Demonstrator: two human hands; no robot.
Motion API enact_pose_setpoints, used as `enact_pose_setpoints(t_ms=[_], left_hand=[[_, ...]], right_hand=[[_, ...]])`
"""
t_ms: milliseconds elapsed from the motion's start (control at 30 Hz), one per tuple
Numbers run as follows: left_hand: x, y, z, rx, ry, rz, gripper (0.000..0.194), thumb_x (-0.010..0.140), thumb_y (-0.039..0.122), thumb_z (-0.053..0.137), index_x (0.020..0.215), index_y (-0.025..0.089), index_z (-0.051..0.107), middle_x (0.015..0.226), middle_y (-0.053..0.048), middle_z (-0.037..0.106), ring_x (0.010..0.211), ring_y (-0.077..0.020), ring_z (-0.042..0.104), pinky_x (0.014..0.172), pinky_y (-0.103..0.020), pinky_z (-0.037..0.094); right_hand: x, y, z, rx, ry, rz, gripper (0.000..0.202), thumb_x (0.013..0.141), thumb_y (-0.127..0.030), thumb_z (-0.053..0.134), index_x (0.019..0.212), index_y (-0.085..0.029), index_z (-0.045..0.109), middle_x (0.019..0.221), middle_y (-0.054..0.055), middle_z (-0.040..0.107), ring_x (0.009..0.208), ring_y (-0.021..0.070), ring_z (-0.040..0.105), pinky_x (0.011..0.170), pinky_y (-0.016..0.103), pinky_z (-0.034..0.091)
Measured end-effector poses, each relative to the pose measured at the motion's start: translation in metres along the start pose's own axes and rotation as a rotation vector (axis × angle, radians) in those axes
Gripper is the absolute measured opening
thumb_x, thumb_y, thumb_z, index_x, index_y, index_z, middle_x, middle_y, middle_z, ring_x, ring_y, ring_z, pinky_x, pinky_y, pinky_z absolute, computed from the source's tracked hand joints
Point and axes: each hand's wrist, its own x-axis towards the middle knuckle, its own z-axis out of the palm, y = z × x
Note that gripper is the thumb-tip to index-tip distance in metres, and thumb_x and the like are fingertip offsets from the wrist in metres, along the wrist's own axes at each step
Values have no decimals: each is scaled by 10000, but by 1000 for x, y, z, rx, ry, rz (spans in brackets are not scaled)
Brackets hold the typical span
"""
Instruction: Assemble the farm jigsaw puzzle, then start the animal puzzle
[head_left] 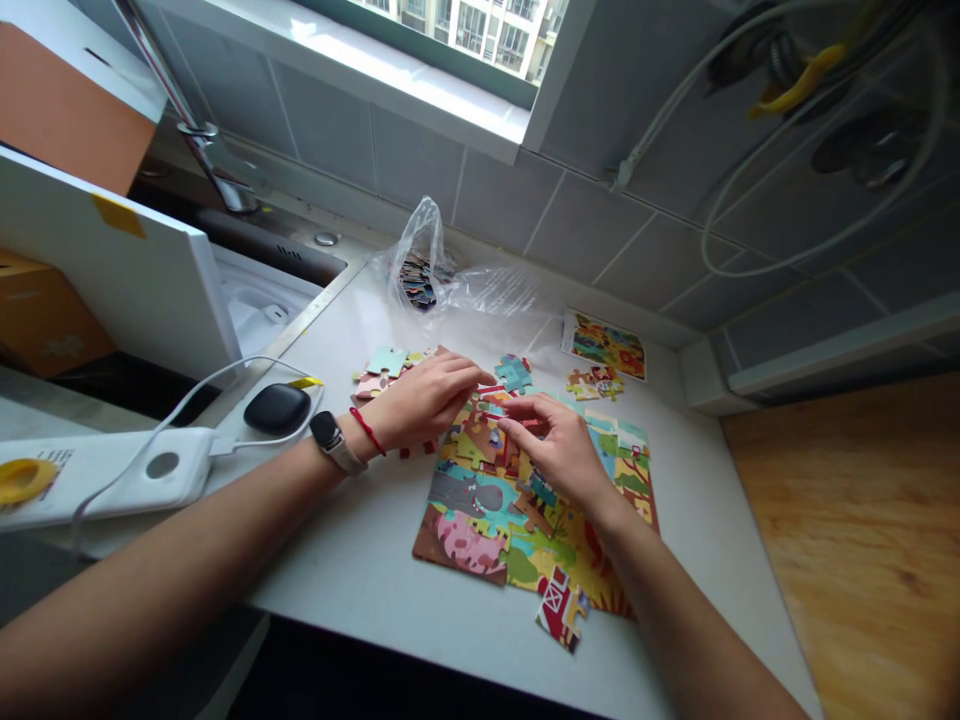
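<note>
1. Your right hand (562,455) seems to pinch a small red-and-white piece (493,416) between its fingers, over the puzzle's far left part; your left hand (427,392) reaches in beside it, fingers bent, and I cannot tell whether they grip anything.
2. Beneath them, the puzzle (469,497) lies on the surface (337,570). I judge it well advanced: the near left corner looks joined, while loose pieces cover its middle.
3. Left over: 1 red barn section (556,605) across the near edge, a blue cluster (514,373) beyond the far edge, pink pieces (373,385) by your left hand, and another cluster (596,382) near the picture card (606,345).
4. Farther out sit a plastic bag (495,292) and a black case (276,408). Your right forearm hides part of the puzzle.
</note>
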Motion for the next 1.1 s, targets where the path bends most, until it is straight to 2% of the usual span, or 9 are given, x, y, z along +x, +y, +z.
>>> enact_pose_setpoints(t_ms=[133,267,367,467,533,633,733,833,1100], left_hand=[[1,1,-1,2,-25,7,247,1081,160,479,1207,169,691,1103,-106,760,1051,-245,691,950,-448,573],[2,4,-5,-15,-2,-3,227,1094,200,498,1216,182,689,1200,-122,735,1142,-249,671,1012,-466,570],[1,4,-8,7,-36,-14,225,1079,331,599,1235,198,690,1270,-135,714,1234,-284,644,1086,-528,541],[-3,0,-10,43,-161,2,506,933,579,782,1265,213,670,1460,-171,626,1454,-390,510,1194,-646,445],[-6,-2,-10,61,-246,-8,674,826,662,849,1289,214,650,1572,-190,537,1562,-456,375,1249,-720,347],[-9,-3,-10,77,-322,-46,624,800,621,879,1228,218,670,1617,-177,488,1616,-473,279,1294,-732,271],[-8,-1,-12,90,-361,-50,476,816,524,880,1135,222,696,1623,-158,483,1622,-466,275,1308,-722,262],[-7,2,-17,102,-387,-41,421,819,459,877,1117,223,695,1625,-154,488,1615,-465,294,1310,-724,270],[-6,-3,-26,124,-440,-29,377,829,402,871,1109,224,692,1604,-137,514,1589,-447,355,1300,-687,326]], right_hand=[[-19,-1,-13,-297,145,-187,160,1033,-324,642,1061,-250,782,1077,85,787,1038,262,738,968,447,603],[-42,11,-23,-400,122,-305,160,1034,-257,636,1115,-268,773,1057,83,781,1037,278,722,930,474,610],[-52,20,-20,-423,102,-404,180,1027,-218,638,1125,-271,779,1104,90,780,1117,296,711,970,516,615],[-55,25,-19,-414,77,-435,210,1021,-200,646,1166,-275,778,1149,92,784,1156,301,712,1002,540,620],[-55,27,-21,-396,77,-440,227,1018,-187,650,1184,-274,779,1147,92,790,1140,296,720,1005,542,624],[-57,28,-22,-384,59,-436,253,1016,-192,659,1218,-278,784,1182,92,795,1155,294,719,1015,543,625],[-61,30,-19,-401,-29,-435,314,1013,-205,661,1294,-290,772,1321,97,770,1272,312,680,1073,576,602],[-63,31,-14,-426,-90,-449,316,1016,-206,644,1291,-289,777,1435,106,718,1363,330,628,1120,612,569],[-64,29,-12,-461,-104,-423,285,1037,-217,615,1259,-267,787,1431,126,703,1367,333,617,1119,615,566]])
